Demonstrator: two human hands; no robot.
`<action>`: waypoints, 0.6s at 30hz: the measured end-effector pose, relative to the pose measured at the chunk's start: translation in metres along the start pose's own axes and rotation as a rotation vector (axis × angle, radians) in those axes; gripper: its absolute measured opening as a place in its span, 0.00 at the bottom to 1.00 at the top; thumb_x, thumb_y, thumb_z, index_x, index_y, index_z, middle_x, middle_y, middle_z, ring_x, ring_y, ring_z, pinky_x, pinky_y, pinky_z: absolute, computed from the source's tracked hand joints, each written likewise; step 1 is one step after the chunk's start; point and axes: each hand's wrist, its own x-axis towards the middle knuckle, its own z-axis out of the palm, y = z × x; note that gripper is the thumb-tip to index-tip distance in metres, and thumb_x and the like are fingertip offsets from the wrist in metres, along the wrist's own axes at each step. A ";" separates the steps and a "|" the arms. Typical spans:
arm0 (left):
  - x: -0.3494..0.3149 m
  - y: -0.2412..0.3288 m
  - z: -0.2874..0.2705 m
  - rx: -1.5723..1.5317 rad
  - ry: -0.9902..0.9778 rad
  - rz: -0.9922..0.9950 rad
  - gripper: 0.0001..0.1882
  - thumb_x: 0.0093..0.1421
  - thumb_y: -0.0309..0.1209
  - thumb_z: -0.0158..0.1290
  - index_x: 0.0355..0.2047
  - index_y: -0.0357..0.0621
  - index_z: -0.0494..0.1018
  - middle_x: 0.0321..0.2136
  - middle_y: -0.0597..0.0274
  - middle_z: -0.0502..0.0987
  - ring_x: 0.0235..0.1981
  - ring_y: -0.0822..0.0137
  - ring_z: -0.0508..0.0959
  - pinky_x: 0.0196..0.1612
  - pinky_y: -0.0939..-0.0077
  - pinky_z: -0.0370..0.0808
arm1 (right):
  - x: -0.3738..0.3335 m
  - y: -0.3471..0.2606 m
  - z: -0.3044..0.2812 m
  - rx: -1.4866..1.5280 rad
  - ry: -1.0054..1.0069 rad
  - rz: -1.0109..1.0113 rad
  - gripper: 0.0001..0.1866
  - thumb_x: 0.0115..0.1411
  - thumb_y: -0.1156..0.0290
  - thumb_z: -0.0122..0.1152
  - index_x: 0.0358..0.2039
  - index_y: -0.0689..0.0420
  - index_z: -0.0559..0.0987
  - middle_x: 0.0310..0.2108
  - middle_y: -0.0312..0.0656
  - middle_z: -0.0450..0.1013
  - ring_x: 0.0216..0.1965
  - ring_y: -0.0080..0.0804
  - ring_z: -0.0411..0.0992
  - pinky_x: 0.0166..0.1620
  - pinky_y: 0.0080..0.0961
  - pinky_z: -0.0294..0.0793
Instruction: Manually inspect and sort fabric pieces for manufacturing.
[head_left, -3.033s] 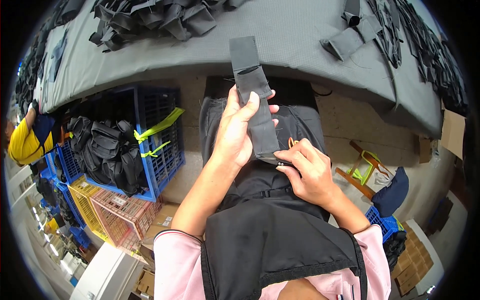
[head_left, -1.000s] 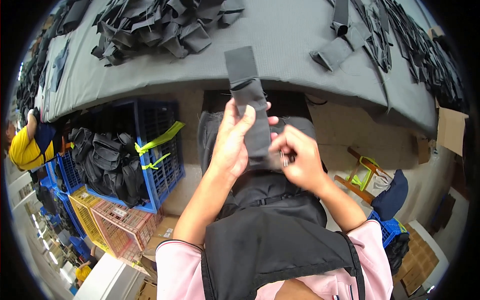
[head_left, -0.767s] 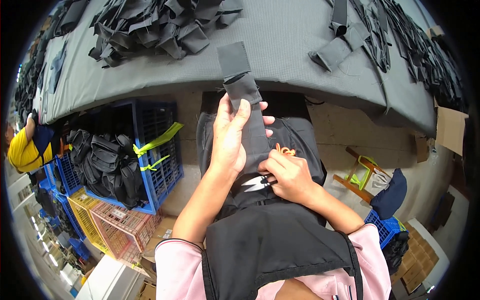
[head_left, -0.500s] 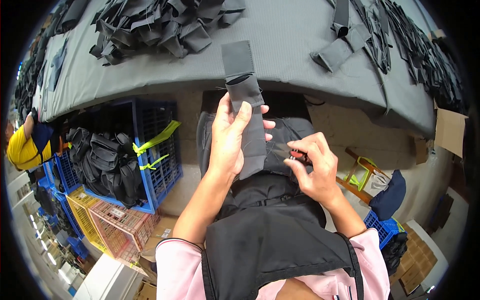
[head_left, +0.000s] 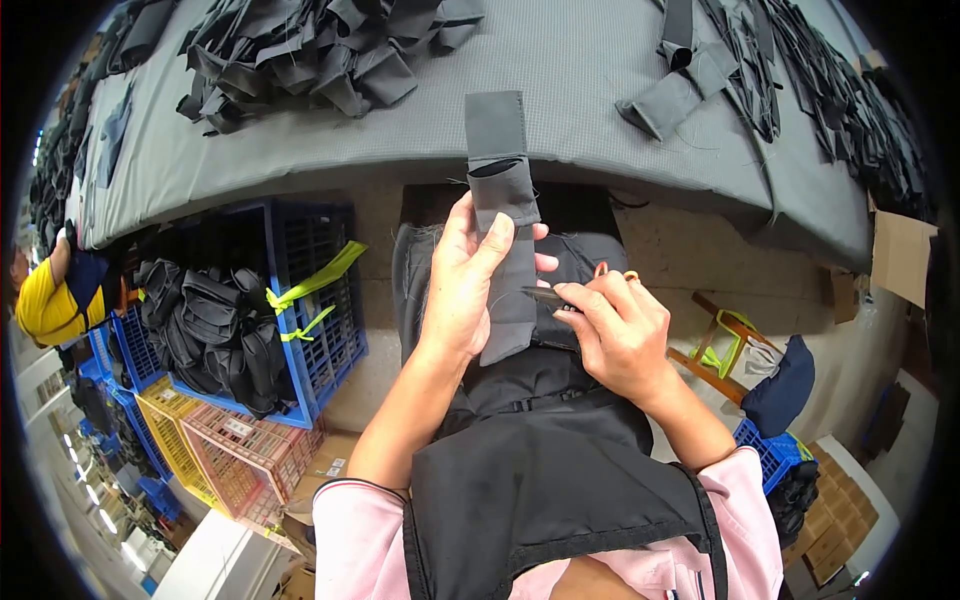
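Note:
My left hand (head_left: 462, 285) grips a dark grey sewn fabric strip (head_left: 505, 195), its thumb pressed on the front and fingertips showing past the right edge. The strip stands lengthwise over my lap, with a folded pocket-like opening near its upper part and loose threads along its edges. In my right hand (head_left: 622, 330) is a pair of thread snips (head_left: 543, 297), its dark blades pointing left at the strip's right edge. A bit of orange-red shows above the fingers. Whether the blades touch the cloth or a thread, I cannot tell.
Beyond my hands a grey-covered table (head_left: 560, 120) bears a heap of dark fabric pieces (head_left: 310, 50) and bundled strips (head_left: 740, 80) at right. A blue crate (head_left: 315, 300) with black bags stands left, near a pink crate (head_left: 250, 450). A wooden stool (head_left: 715, 350) stands right.
My right hand has turned the snips so that the blades now point left, close to the strip. My left hand and the strip have shifted slightly right.

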 end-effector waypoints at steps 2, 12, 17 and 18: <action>0.001 -0.002 -0.001 0.011 0.003 0.011 0.22 0.63 0.37 0.49 0.53 0.44 0.59 0.37 0.53 0.74 0.30 0.64 0.79 0.30 0.71 0.78 | -0.002 0.000 0.001 0.014 0.021 0.008 0.15 0.40 0.78 0.68 0.32 0.58 0.78 0.24 0.39 0.69 0.22 0.33 0.69 0.25 0.26 0.68; -0.003 -0.001 0.004 0.063 0.023 0.062 0.25 0.62 0.35 0.50 0.57 0.43 0.56 0.38 0.53 0.74 0.31 0.66 0.79 0.29 0.75 0.78 | 0.000 -0.005 -0.002 0.467 0.002 0.314 0.18 0.40 0.85 0.62 0.36 0.59 0.77 0.26 0.38 0.65 0.24 0.26 0.66 0.26 0.19 0.66; -0.003 -0.002 0.005 0.043 -0.006 0.065 0.24 0.63 0.34 0.49 0.56 0.43 0.57 0.39 0.54 0.74 0.31 0.66 0.79 0.30 0.75 0.78 | 0.010 -0.001 0.015 0.423 -0.135 0.157 0.20 0.37 0.92 0.54 0.33 0.60 0.76 0.25 0.39 0.63 0.24 0.31 0.67 0.26 0.24 0.69; -0.002 -0.002 0.005 0.037 -0.003 0.059 0.23 0.63 0.33 0.49 0.56 0.43 0.57 0.39 0.54 0.74 0.31 0.66 0.79 0.30 0.75 0.78 | 0.011 0.000 0.016 0.412 -0.144 0.160 0.18 0.38 0.92 0.54 0.31 0.61 0.75 0.25 0.41 0.63 0.23 0.35 0.68 0.26 0.28 0.71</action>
